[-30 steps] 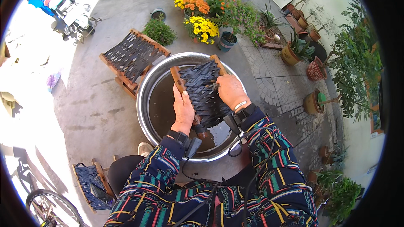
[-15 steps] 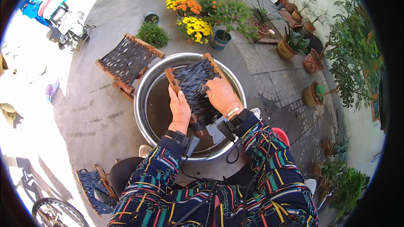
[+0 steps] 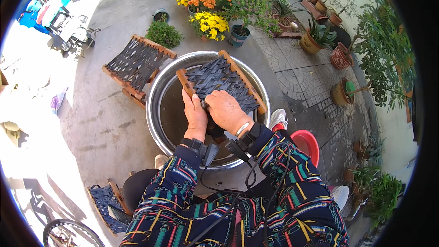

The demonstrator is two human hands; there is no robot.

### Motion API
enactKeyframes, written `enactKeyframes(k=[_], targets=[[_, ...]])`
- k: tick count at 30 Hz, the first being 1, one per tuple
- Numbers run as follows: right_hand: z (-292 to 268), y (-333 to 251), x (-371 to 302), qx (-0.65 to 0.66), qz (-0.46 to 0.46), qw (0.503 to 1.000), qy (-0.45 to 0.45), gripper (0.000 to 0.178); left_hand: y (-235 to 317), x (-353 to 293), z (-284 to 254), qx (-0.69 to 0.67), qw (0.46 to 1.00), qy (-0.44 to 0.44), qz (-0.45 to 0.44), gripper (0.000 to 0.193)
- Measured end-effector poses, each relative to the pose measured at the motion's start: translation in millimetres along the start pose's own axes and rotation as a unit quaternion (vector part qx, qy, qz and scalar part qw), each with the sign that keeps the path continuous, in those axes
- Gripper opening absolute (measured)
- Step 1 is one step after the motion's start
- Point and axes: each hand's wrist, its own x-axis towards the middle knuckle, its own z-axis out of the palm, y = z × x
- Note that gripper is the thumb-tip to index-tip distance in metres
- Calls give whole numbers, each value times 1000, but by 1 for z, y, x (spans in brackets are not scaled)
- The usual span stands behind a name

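A wooden folding stool (image 3: 217, 80) with a seat of woven dark strips is tilted over a large metal basin (image 3: 154, 130) of murky water. My left hand (image 3: 195, 112) grips the seat's left wooden bar near its lower end. Bent over the near part of the weave, my right hand (image 3: 225, 108) is closed around a small dark thing, mostly hidden by its fingers. I cannot make out its kind. The stool's lower part is largely covered by my hands and wrists.
Another woven stool (image 3: 137, 61) stands left of the basin, and a third (image 3: 107, 208) lies near my left knee. A red basin (image 3: 305, 146) sits by my right foot. Potted flowers (image 3: 211, 25) stand beyond; cables hang from my wrists.
My right hand has slid left and nearer across the weave, toward my left hand. The stool has turned slightly, showing more of its right bar. The view has shifted slightly, uncovering more red basin.
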Motion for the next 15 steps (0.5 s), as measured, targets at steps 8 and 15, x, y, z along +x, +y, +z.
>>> enactKeyframes(k=[8,15], targets=[[-23,4,-11,-128,142,981,-3,11,18,0,-11,-123,935,-118,-311,51],[-4,4,-21,-53,105,992,-48,13,14,-1,-8,-59,974,-89,-200,51]])
